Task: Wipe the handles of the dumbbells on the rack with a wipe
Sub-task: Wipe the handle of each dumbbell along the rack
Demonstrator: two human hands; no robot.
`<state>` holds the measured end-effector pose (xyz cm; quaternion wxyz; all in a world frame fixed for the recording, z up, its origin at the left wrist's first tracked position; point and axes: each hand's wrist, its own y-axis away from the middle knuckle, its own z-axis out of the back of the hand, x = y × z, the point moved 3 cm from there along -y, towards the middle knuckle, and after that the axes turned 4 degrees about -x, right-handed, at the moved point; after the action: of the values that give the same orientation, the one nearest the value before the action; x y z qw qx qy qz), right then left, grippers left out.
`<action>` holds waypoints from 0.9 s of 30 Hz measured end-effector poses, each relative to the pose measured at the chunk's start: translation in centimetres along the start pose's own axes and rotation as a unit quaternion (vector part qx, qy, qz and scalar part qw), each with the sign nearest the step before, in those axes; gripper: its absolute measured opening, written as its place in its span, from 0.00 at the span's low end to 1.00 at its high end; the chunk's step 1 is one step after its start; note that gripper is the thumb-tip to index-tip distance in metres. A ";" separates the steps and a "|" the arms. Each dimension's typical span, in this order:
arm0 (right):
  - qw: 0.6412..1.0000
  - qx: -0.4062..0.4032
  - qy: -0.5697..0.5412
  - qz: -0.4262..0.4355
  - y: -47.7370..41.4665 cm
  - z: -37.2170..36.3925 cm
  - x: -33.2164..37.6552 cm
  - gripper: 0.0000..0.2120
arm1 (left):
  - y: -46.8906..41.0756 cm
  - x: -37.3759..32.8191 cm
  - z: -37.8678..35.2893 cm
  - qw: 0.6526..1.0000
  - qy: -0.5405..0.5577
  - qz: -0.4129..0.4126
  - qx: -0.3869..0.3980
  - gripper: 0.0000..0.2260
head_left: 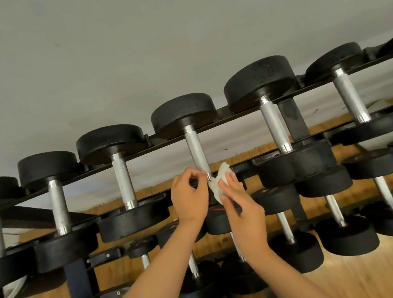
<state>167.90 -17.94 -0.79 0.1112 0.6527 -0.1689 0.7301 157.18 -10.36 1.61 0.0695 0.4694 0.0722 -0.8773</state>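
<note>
Head view: you face one black rack (292, 117) with two tiers in sight.

Upper tier count: seven dumbbells (259, 81), the seventh cut off by the frame edge. Reference item is the centre dumbbell (182, 110), fourth from the left, with three to its left and three to its right. All seven show bare chrome handles.

One white wipe (216, 187) is crumpled against the near end of the centre dumbbell's handle (196, 148), touching it.

Your left hand (190, 200) is just left of that handle end. Its fingers are curled and the thumb and forefinger pinch the wipe's left edge. Your right hand (243, 210) is just right of and below the same end. Its fingers are loosely bent and clamp the wipe's lower part from the right. Both hands have hold of the one wipe, and neither grips the handle itself.

Lower tier, below the centre dumbbell: at least six smaller dumbbells (294, 252). Your forearms hide some, so the count is not firm.

Wooden floor (368, 278) lies beneath the rack.
</note>
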 end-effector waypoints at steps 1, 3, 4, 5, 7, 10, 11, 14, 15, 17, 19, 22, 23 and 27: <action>1.000 -0.004 0.016 0.016 -0.5 -0.3 0.2 0.18 | -0.1 0.1 0.2 0.999 0.032 0.016 -0.008 0.08; 0.997 -0.003 0.056 0.049 -1.5 -0.8 0.7 0.17 | 0.0 0.0 1.2 0.994 0.101 0.041 -0.028 0.07; 0.996 0.001 0.072 0.060 -1.7 -0.9 0.9 0.17 | 0.2 -0.3 1.9 0.991 0.122 0.041 -0.030 0.07; 0.994 0.007 0.085 0.071 -1.7 -0.9 0.9 0.17 | 0.5 -0.7 2.6 0.991 0.126 0.028 -0.024 0.07; 0.990 0.024 0.102 0.098 -1.1 -0.5 0.7 0.18 | 1.4 -1.6 3.8 0.995 0.102 -0.025 0.002 0.10; 0.987 0.031 0.111 0.109 -0.6 -0.4 0.7 0.20 | 2.5 -2.4 4.6 0.991 0.065 -0.110 0.027 0.12; 0.987 0.031 0.111 0.110 -0.8 -0.5 0.9 0.20 | 2.8 -2.6 4.7 0.989 0.053 -0.133 0.031 0.11; 0.984 0.058 0.119 0.117 -1.1 -0.8 2.0 0.20 | 3.6 -2.7 4.3 0.985 0.045 -0.159 0.045 0.10; 0.984 0.065 0.122 0.116 -1.1 -0.7 2.2 0.20 | 3.8 -2.7 4.2 0.985 0.051 -0.157 0.050 0.10; 0.986 0.070 0.114 0.097 -1.1 -0.1 2.3 0.22 | 3.8 -2.6 4.0 0.985 0.055 -0.148 0.063 0.11; 0.991 0.070 0.095 0.067 -1.4 0.6 2.5 0.23 | 3.6 -2.5 3.7 0.986 0.043 -0.142 0.081 0.14; 0.994 0.090 0.055 0.031 -2.1 1.7 2.8 0.27 | 3.3 -2.4 3.1 0.984 -0.002 -0.148 0.104 0.17; 0.993 0.102 0.043 0.025 -2.3 2.0 2.9 0.29 | 3.4 -2.3 2.8 0.982 -0.021 -0.152 0.110 0.17; 0.989 0.138 0.042 0.019 -2.5 2.8 2.9 0.32 | 3.7 -2.5 1.9 0.966 -0.101 -0.217 0.099 0.12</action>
<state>171.12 -16.89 2.63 0.0133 0.6269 -0.0746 0.7754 157.74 -14.25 4.47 -0.1625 0.3560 0.0776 -0.9170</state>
